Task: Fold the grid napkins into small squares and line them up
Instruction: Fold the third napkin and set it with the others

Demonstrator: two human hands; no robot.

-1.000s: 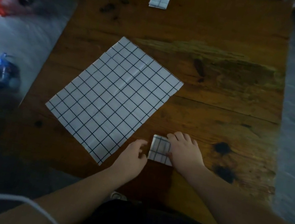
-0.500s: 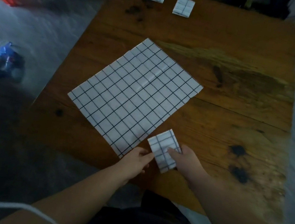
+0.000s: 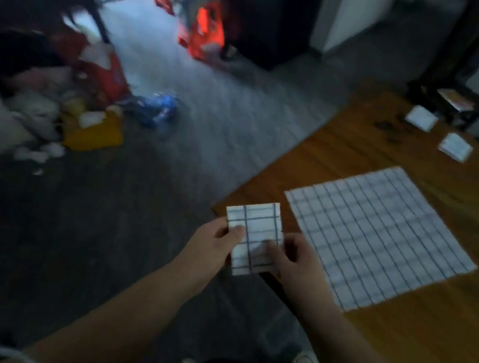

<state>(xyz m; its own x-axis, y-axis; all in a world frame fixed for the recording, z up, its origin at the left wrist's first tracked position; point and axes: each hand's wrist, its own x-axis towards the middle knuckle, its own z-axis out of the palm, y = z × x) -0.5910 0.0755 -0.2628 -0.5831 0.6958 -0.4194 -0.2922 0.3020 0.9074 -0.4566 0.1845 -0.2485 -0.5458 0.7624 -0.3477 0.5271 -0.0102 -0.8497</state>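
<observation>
A small folded grid napkin (image 3: pixel 255 232) is held up off the table's near left corner. My left hand (image 3: pixel 215 246) pinches its left edge with the thumb on top. My right hand (image 3: pixel 294 263) grips its lower right corner. One large unfolded grid napkin (image 3: pixel 379 234) lies flat on the wooden table (image 3: pixel 428 336), just right of my hands. Two folded napkin squares (image 3: pixel 421 117) (image 3: pixel 455 147) lie side by side near the table's far edge.
The view is blurred and turned to the left. On the grey floor left of the table lie a blue bag (image 3: pixel 156 107), a yellow box (image 3: pixel 93 133), red packaging (image 3: pixel 204 28) and other clutter. A dark cabinet (image 3: pixel 274 11) stands behind.
The folded napkin has been lifted off the table and now sits in both hands past the table's left corner. The camera has swung left towards the floor.
</observation>
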